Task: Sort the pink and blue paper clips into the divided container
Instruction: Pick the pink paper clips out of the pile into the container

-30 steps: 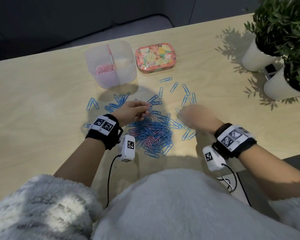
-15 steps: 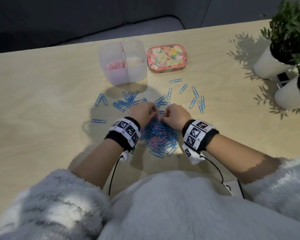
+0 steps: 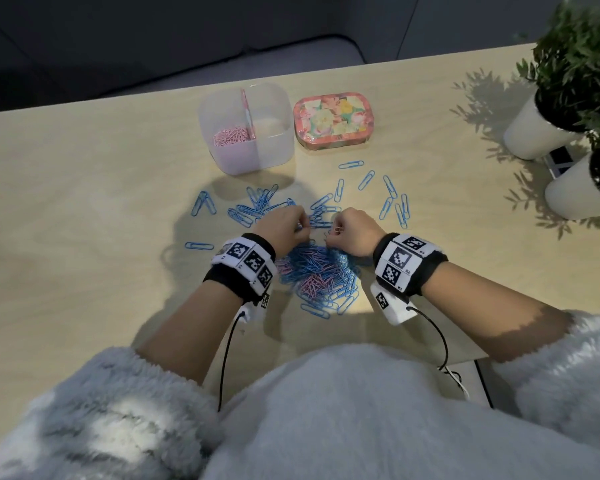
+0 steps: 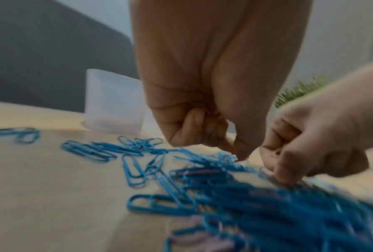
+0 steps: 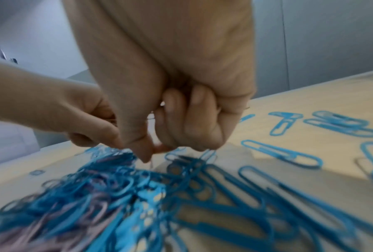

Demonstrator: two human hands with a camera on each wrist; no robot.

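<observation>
1. Left hand (image 3: 284,230): sitting just left of frame centre in the head view, at the upper edge of the pile. Fingers are curling inward, and thumb and forefinger are pinching together at the clips; which clip they are holding cannot be made out.
2. Right hand (image 3: 352,233): sitting just right of the left hand, near but not touching it. Fingers are curling tight, and a pink paper clip (image 3: 337,230) is showing pinched at the fingertips.
3. Pile of paper clips (image 3: 317,277): lying on the counter (image 3: 84,220) directly below the two hands, mostly blue with pink ones mixed in.
4. Loose blue paper clips (image 3: 253,209): lying scattered across the counter above and to both sides of the hands.
5. Divided container (image 3: 274,147): standing in the upper middle of the frame, translucent, well apart from the hands. Its left compartment is holding pink clips (image 3: 231,136); nothing is showing in its right compartment.
6. Floral tin (image 3: 335,121): sitting closed just right of the container.
7. Potted plants (image 3: 575,71): standing in white pots at the upper right.
</observation>
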